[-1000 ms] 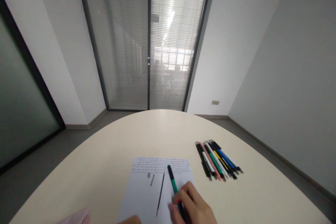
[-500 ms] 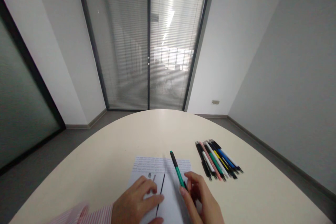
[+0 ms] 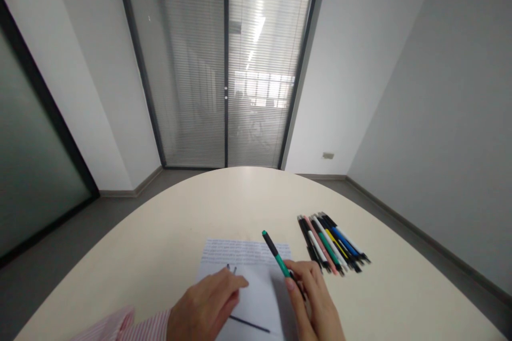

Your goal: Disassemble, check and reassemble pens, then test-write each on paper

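Note:
My right hand (image 3: 314, 295) is closed round a green and black pen (image 3: 280, 261), its free end tilted up and to the left over the paper. Above the left part of the paper (image 3: 262, 301) is my left hand (image 3: 210, 298), its index finger stretched to the right. A thin dark pen refill (image 3: 252, 324) lies slantwise on the paper below that finger. Its left end meets the edge of my left hand, and any contact there is hidden. Just beyond the left knuckles lie two small pen parts (image 3: 235, 270), partly covered by the hand.
Several pens (image 3: 332, 245) in black, white, pink, green, yellow and blue lie side by side right of the paper. The pale round table (image 3: 160, 256) curves away towards a glass partition with blinds (image 3: 192, 90).
The refill has turned from nearly upright in view to nearly level and sits lower. My left index finger has straightened. My right hand and the pen have shifted slightly right.

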Demonstrator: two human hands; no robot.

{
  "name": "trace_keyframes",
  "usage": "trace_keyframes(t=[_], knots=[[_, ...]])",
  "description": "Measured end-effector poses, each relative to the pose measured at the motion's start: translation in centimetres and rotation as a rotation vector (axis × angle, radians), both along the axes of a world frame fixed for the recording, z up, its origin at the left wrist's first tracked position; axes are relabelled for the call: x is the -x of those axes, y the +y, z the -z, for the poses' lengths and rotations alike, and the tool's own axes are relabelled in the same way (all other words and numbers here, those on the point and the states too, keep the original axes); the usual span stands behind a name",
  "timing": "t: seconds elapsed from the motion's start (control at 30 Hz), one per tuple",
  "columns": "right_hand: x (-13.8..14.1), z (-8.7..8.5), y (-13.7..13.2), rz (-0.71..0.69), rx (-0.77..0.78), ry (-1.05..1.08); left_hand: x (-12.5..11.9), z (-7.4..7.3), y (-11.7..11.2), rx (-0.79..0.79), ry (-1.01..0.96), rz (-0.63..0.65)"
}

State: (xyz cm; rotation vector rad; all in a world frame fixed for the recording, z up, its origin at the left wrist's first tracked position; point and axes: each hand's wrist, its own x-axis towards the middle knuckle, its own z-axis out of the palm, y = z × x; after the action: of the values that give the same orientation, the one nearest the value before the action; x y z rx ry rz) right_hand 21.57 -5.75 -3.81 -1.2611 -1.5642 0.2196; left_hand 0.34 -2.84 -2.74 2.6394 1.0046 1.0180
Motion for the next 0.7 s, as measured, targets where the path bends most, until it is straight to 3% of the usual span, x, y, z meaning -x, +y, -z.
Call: trace_keyframes(t=[0.2,0.3,0.43,0.57,0.7], knots=[[-0.2,0.2,0.0,-0.031,0.017,0.008,-0.1,0.2,0.4,-0.002,0.019,0.076],[-0.2,0.3,0.0,-0.035,0.024,0.016,0.0,-0.2,0.4,0.080,-0.060,0.053],[0.0,0.1,-0.2,-0.028,0.103,0.080,0.5,-1.2,1.2,0.430,-0.363,-0.085],[0.3,-0.2,-0.4,-0.040,0.210,0.144,0.6,-2.1,2.5,0.891,-0.748,-0.092],[0.3,-0.5,-0.5,-0.057,0.230,0.147,0.5,-2.4,2.9,1.066,-1.066,-0.104]])
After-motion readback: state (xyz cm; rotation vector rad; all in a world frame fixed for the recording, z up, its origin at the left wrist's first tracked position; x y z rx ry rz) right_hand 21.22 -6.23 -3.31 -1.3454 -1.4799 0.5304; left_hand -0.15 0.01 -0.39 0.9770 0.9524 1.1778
